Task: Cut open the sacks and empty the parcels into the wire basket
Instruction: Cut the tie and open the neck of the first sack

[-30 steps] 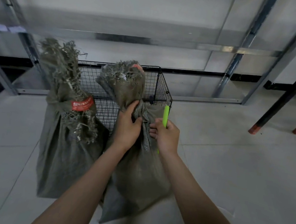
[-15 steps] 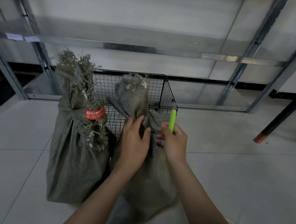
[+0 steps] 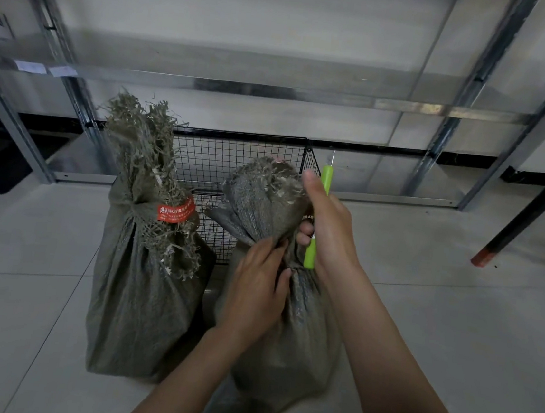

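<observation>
Two grey-green woven sacks stand on the floor before a black wire basket [image 3: 236, 155]. The left sack [image 3: 141, 293] is tied at its neck with a red band and has a frayed top. The right sack [image 3: 297, 337] leans toward me. My left hand [image 3: 257, 292] grips its bunched neck just below the frayed top. My right hand [image 3: 327, 232] holds a green-handled cutter [image 3: 317, 217] upright against the right side of that neck, its thin blade pointing up. The sack's tie is hidden between my hands.
A metal shelving frame [image 3: 276, 91] runs along the wall behind the basket. Dark table legs with red feet [image 3: 481, 257] stand at the right. Pale floor tiles spread on both sides of the sacks.
My right hand has risen with the cutter to the top of the right sack's neck. My left hand has slid lower on the neck. The view has shifted closer.
</observation>
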